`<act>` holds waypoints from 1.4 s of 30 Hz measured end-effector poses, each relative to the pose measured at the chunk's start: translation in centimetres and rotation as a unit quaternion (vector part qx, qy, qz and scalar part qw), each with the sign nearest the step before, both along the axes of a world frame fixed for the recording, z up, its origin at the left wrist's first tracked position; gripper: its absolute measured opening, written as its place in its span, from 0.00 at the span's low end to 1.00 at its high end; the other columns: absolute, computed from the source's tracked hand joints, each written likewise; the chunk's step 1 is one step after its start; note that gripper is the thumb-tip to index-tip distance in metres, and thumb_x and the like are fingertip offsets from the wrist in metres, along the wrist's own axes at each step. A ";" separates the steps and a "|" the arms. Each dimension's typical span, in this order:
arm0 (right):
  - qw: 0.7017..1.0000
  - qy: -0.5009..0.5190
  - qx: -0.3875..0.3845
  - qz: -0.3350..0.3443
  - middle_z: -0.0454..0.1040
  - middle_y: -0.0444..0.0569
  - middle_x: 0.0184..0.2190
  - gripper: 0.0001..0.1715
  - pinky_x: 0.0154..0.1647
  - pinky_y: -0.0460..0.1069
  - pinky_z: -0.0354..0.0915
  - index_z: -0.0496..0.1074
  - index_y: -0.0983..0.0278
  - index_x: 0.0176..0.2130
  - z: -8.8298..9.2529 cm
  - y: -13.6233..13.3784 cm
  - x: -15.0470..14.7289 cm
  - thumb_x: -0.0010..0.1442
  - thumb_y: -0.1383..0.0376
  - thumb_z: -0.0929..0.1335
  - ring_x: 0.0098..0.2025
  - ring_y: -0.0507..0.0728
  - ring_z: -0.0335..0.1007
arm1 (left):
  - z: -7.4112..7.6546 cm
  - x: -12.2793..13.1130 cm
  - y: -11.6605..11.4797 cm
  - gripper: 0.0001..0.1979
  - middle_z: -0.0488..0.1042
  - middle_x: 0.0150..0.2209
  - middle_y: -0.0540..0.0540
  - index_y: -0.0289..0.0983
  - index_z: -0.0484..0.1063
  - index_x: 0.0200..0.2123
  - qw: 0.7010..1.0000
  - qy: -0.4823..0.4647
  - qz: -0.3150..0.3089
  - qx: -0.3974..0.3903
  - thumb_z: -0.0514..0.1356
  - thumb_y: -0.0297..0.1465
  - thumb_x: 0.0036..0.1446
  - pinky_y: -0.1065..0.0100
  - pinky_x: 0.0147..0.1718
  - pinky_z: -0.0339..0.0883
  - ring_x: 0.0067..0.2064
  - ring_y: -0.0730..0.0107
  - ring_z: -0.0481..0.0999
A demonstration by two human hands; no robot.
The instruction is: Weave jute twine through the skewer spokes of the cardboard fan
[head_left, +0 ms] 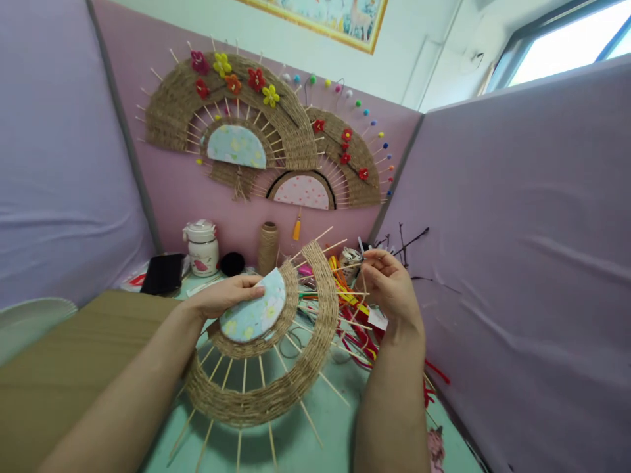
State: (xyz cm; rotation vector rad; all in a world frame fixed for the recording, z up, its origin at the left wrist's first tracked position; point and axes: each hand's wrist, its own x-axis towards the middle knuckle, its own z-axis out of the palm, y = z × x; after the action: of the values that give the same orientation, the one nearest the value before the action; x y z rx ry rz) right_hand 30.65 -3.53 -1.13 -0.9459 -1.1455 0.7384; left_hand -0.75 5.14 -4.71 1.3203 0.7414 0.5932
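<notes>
A half-round woven fan (pixel 320 341) of brown twine on thin wooden sticks is tilted in front of me, its bare stick ends fanning outward. At its centre is a light blue flowered fabric half-circle (pixel 266 309). My left hand (pixel 231 293) grips the fan there, thumb on top of the fabric and the other fingers hidden behind. Off the fan's right side, my right hand (pixel 387 279) is closed in a pinch near the stick tips. A thin strand of twine (pixel 363 284) runs at its fingers; the exact grip is partly hidden.
Two finished woven fans (pixel 300 138) with flowers hang on the pink partition. Behind my work stand a twine spool (pixel 268 247), a white lidded jar (pixel 203 249) and a black phone-like object (pixel 162 274). Coloured pipe cleaners (pixel 362 335) and dark twigs (pixel 407 244) lie at right; brown board (pixel 83 368) at left.
</notes>
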 end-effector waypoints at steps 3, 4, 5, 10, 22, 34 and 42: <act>1.000 0.014 -0.020 0.000 0.67 0.38 0.24 0.15 0.23 0.45 0.54 0.70 0.60 0.33 -0.2 0.2 0.0 0.44 0.61 0.74 0.22 0.48 0.56 | -0.2 0.1 0.0 0.12 0.82 0.33 0.41 0.35 0.81 0.38 1.000 -0.018 0.001 -0.008 0.70 0.33 0.49 0.71 0.27 0.70 0.28 0.65 0.78; 1.000 0.017 -0.023 -0.003 0.66 0.38 0.23 0.14 0.23 0.45 0.53 0.70 0.60 0.32 -0.3 0.4 0.1 0.44 0.61 0.74 0.21 0.48 0.55 | -0.2 0.1 0.0 0.13 0.82 0.33 0.40 0.35 0.81 0.38 1.000 -0.026 0.005 -0.012 0.70 0.33 0.49 0.71 0.27 0.70 0.28 0.64 0.79; 1.000 0.021 -0.021 -0.010 0.66 0.39 0.23 0.14 0.22 0.45 0.52 0.69 0.60 0.30 -0.4 0.5 0.2 0.44 0.60 0.74 0.21 0.48 0.54 | -0.2 0.1 0.0 0.13 0.82 0.34 0.40 0.35 0.81 0.38 0.999 -0.031 0.008 -0.016 0.71 0.33 0.48 0.70 0.27 0.71 0.28 0.64 0.79; 0.995 0.066 0.057 -0.038 0.63 0.39 0.23 0.19 0.22 0.45 0.53 0.66 0.59 0.28 -0.3 0.5 0.6 0.44 0.55 0.76 0.22 0.48 0.52 | 0.0 0.1 0.0 0.13 0.82 0.33 0.39 0.34 0.81 0.38 0.999 -0.034 0.017 -0.029 0.71 0.32 0.47 0.70 0.26 0.71 0.28 0.64 0.79; 0.994 0.081 0.041 -0.064 0.63 0.38 0.20 0.15 0.22 0.45 0.52 0.68 0.61 0.26 -0.2 1.7 -1.1 0.42 0.60 0.76 0.21 0.48 0.54 | 0.0 0.3 -0.3 0.15 0.81 0.33 0.41 0.35 0.81 0.37 0.999 -0.035 0.006 -0.009 0.72 0.36 0.45 0.71 0.26 0.70 0.28 0.65 0.78; 0.998 0.048 -0.004 0.039 0.73 0.42 0.24 0.09 0.27 0.46 0.61 0.77 0.62 0.26 -1.9 2.6 -1.6 0.45 0.60 0.76 0.25 0.50 0.64 | -0.1 0.9 -0.2 0.24 0.80 0.31 0.45 0.34 0.77 0.36 0.996 -0.039 0.078 -0.015 0.73 0.45 0.40 0.71 0.26 0.68 0.28 0.69 0.74; 0.999 -0.013 0.010 -0.040 0.73 0.43 0.23 0.12 0.28 0.47 0.62 0.76 0.63 0.27 -1.7 3.1 -2.4 0.51 0.56 0.74 0.25 0.52 0.65 | -0.1 1.4 -0.4 0.27 0.80 0.34 0.44 0.34 0.78 0.36 0.999 -0.012 0.041 -0.010 0.73 0.48 0.38 0.71 0.29 0.67 0.30 0.69 0.74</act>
State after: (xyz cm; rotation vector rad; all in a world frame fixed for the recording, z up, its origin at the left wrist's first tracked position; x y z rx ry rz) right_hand 28.20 -0.46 -2.82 -0.9811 -1.1301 0.6499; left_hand 0.64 4.70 -4.82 1.2679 0.7835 0.6646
